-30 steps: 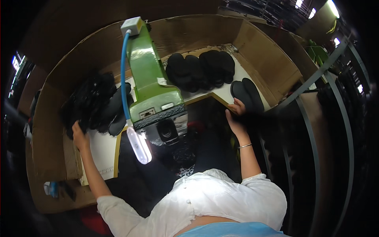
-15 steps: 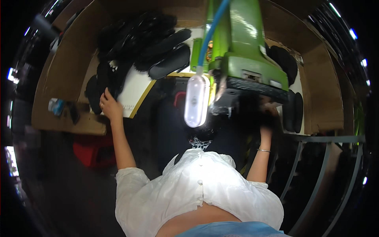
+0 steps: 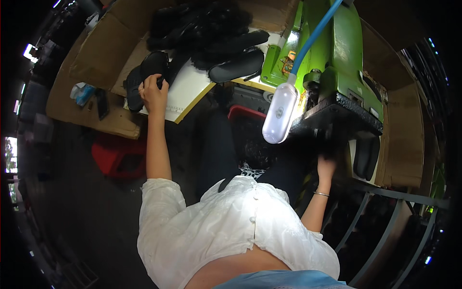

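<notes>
My left hand [image 3: 154, 96] is closed, thumb and fingers bent against the near edge of a black sole-shaped piece [image 3: 155, 65]. Another black sole-shaped piece [image 3: 134, 89] lies beside it on the left. Below the head of a green machine [image 3: 349, 62], my right hand [image 3: 327, 166] reaches into shadow. Its fingers are dark and smeared, so whether they hold anything is hidden. A further black sole [image 3: 236, 66] lies flat near the machine's left side, next to a heap of black pieces [image 3: 197, 24].
A lit lamp [image 3: 280, 114] on a blue cable hangs before the machine. Cardboard walls [image 3: 404, 125] surround the white board [image 3: 185, 94]. A phone [image 3: 102, 104] lies on the left cardboard flap. Below are a red stool [image 3: 118, 154] and a grey metal rack [image 3: 390, 221] at right.
The view has turned, shifting the machine and lamp rightward in the picture. My left fingers are now bent at the black sole's edge. My right hand is lower, farther from the machine head.
</notes>
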`<state>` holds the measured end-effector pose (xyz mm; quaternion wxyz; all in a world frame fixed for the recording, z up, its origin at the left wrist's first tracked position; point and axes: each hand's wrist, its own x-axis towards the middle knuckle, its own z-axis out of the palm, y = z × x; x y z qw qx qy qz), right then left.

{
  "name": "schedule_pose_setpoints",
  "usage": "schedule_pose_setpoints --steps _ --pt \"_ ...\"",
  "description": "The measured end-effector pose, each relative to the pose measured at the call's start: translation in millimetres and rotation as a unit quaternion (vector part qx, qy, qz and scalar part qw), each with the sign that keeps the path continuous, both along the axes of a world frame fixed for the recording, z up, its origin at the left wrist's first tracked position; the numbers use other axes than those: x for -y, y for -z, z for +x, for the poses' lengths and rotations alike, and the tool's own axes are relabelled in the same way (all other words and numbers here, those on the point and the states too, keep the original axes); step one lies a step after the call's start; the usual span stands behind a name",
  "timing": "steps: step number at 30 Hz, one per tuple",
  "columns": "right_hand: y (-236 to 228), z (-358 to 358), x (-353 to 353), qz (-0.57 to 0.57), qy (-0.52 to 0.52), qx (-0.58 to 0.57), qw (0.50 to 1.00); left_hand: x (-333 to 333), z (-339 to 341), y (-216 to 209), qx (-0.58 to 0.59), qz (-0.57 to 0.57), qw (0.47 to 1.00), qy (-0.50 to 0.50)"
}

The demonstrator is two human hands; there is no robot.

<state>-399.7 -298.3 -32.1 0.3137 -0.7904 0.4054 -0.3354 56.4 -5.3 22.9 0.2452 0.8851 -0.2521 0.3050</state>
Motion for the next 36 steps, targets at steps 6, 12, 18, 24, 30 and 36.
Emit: schedule_pose_setpoints --steps 6,12,18,24,30,36 --pt "5 0 -11 -0.005 -0.035 -0.028 0.999 -5 -7 3 -0.007 0.006 0.997 -0.075" --pt "4 26 -49 0.048 -0.135 -0.011 0.990 29 -131 -40 0.016 -0.225 0.939 0.261" --pt "-6 63 -119 0.427 -0.336 0.106 0.833 77 -257 -4 -0.228 -0.382 0.807 0.388" --pt "0 38 -116 0.434 -0.313 0.022 0.844 104 -277 -13 -0.339 -0.207 0.769 0.501" --pt "-13 46 -126 0.439 -0.298 0.111 0.840 128 -257 -23 -0.575 -0.089 0.682 0.444" --pt "-25 15 -95 0.315 -0.310 -0.003 0.897 107 -262 -16 -0.621 -0.210 0.603 0.454"
